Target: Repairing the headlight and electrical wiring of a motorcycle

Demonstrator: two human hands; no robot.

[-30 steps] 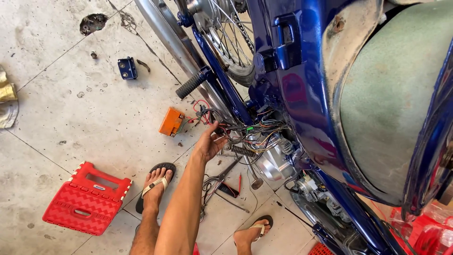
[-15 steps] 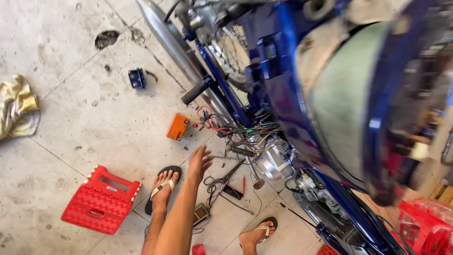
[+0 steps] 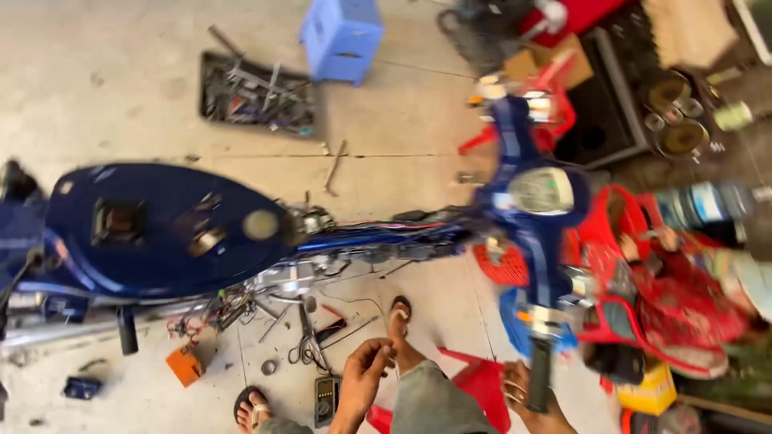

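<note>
A blue motorbike (image 3: 161, 233) is being viewed from above, standing across a concrete floor (image 3: 104, 88), its seat removed and its handlebar (image 3: 535, 241) lying to the right of centre. The picture is being blurred by camera motion.

The left hand (image 3: 366, 366) is being held low in the frame, just below the bike's middle, the forearm rising from the bottom edge. Its fingers are being curled loosely inward, and nothing can be made out inside them. It is hovering near a small black meter (image 3: 325, 399) lying on the floor beside it, not touching it.

The right hand (image 3: 527, 394) is being wrapped around the black grip (image 3: 539, 374) at the near end of the handlebar, fingers closed on it, the wrist at the bottom edge.

Between the two arms, a knee in grey cloth is being seen, with a foot in a sandal (image 3: 400, 317) set ahead of it and another sandalled foot (image 3: 251, 406) at lower left.

Loose wires (image 3: 209, 313) and small tools are being scattered on the floor under the bike's frame, with an orange box (image 3: 185, 363) close by. Beyond the bike, a dark tray of tools (image 3: 253, 96) and a blue stool (image 3: 342, 36) are standing on the floor. A red stool (image 3: 474, 386) is being partly hidden by the knee. At right, red plastic parts (image 3: 667, 313) and other clutter are being piled together.
</note>
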